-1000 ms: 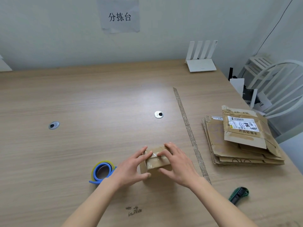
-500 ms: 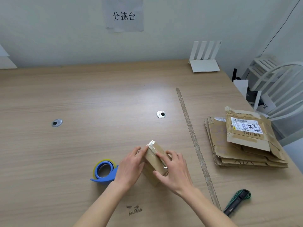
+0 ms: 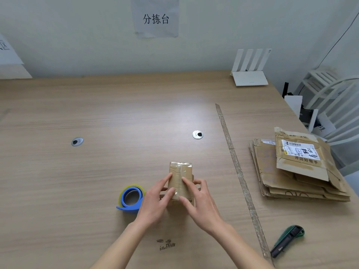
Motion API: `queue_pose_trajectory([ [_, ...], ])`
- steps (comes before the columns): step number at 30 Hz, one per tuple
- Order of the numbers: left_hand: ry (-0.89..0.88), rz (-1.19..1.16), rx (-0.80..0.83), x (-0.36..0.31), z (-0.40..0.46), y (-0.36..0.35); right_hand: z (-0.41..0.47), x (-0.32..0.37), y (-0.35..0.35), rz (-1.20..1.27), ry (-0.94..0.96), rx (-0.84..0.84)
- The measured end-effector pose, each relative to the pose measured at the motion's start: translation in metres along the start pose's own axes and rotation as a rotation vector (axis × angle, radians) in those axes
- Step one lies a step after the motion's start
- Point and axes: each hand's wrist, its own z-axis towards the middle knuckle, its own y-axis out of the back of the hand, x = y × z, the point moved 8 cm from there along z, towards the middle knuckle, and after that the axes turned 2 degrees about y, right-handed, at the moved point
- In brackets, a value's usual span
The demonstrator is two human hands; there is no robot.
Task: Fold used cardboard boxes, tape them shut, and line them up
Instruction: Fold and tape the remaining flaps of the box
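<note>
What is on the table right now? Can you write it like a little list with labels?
held thing: small cardboard box, standing on end, clear tape down its seam
left hand: fingers on the box's left side, thumb on its front
right hand: fingers on the box's front and right side
left of the box: blue tape dispenser
right side: stack of flattened cardboard boxes
near right edge: green utility knife
far corner: white router
surface: wooden table
</note>
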Motion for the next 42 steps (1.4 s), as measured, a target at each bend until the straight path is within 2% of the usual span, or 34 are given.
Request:
queue_pose_trajectory([
  [7, -0.076, 0.253, -0.049, -0.001, -0.008, 0.021, -0.002, 0.002, 0.001, -0.029, 0.009, -0.026],
  [12, -0.075, 0.548, -0.199, 0.035, -0.032, 0.052, -0.008, 0.001, 0.008, -0.068, -0.003, -0.045],
  [14, -0.067, 0.687, -0.2, 0.053, -0.042, 0.056, -0.009, 0.002, 0.01, -0.08, 0.002, -0.07],
  [18, -0.169, 0.9, -0.157, 0.07, -0.044, 0.048, -0.015, 0.004, 0.013, -0.129, 0.008, -0.135],
  [22, -0.242, 0.918, -0.179, 0.059, -0.041, 0.055, -0.019, 0.01, 0.015, -0.198, 0.016, -0.145],
  [24, -0.215, 0.874, -0.187, 0.05, -0.047, 0.07, -0.02, 0.02, 0.017, -0.224, 0.042, -0.145],
  [28, -0.222, 0.792, -0.198, 0.017, -0.052, 0.115, -0.009, 0.06, 0.016, -0.212, 0.104, -0.048],
  [35, -0.374, 0.808, -0.217, -0.095, -0.047, 0.189, 0.024, 0.158, 0.024, 0.089, 0.049, 0.155],
  [38, -0.456, 0.816, -0.239, -0.138, -0.051, 0.21, 0.033, 0.192, 0.04, 0.208, 0.045, 0.125],
  [42, -0.521, 0.806, -0.262, -0.17, -0.059, 0.231, 0.035, 0.228, 0.069, 0.25, 0.075, -0.008],
])
